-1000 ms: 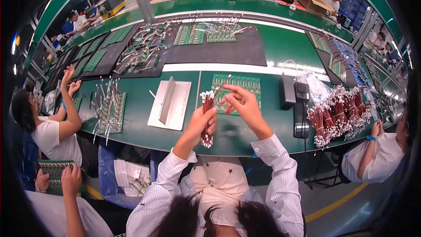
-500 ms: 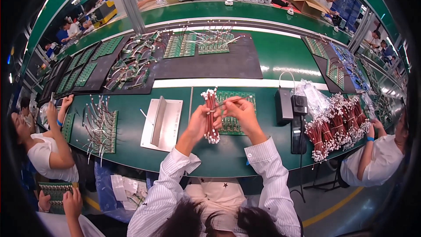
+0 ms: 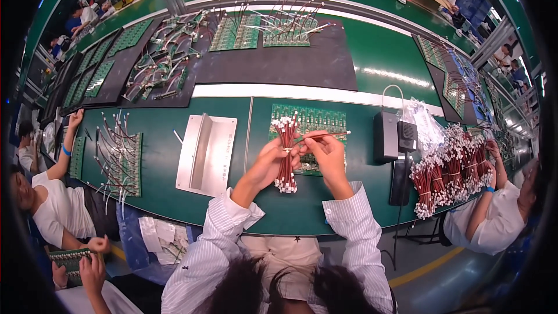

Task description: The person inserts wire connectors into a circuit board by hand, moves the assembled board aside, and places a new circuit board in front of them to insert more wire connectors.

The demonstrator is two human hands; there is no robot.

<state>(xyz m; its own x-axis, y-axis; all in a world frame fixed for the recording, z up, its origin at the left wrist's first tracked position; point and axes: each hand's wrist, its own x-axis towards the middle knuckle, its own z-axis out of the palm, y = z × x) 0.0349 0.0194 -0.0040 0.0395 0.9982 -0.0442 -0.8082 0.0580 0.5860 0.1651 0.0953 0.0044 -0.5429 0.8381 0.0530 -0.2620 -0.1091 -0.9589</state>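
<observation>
My left hand (image 3: 268, 163) is closed around a tied bundle of dark red cables (image 3: 286, 168) with white plugs at both ends, held upright over the table. Close beside it, my right hand (image 3: 325, 154) pinches a thin dark red cable (image 3: 332, 134). One end of that cable, tipped white, sticks out to the right past my fingers. Whether its other end is still in the bundle, I cannot tell. Beneath both hands lies a green circuit board panel (image 3: 331, 117), partly hidden by them.
To the left stands a metal plate with an upright fin (image 3: 200, 160), then a wired board panel (image 3: 132, 163). On the right are a black power adapter (image 3: 385, 136) with cords and a heap of cable bundles (image 3: 450, 168). Black mats (image 3: 279, 72) with boards lie beyond. Co-workers sit on both sides.
The view has shifted, so the far bench sits higher in the picture. A white-tipped cable end now shows to the right of my right fingers. My left hand keeps hold of the bundle.
</observation>
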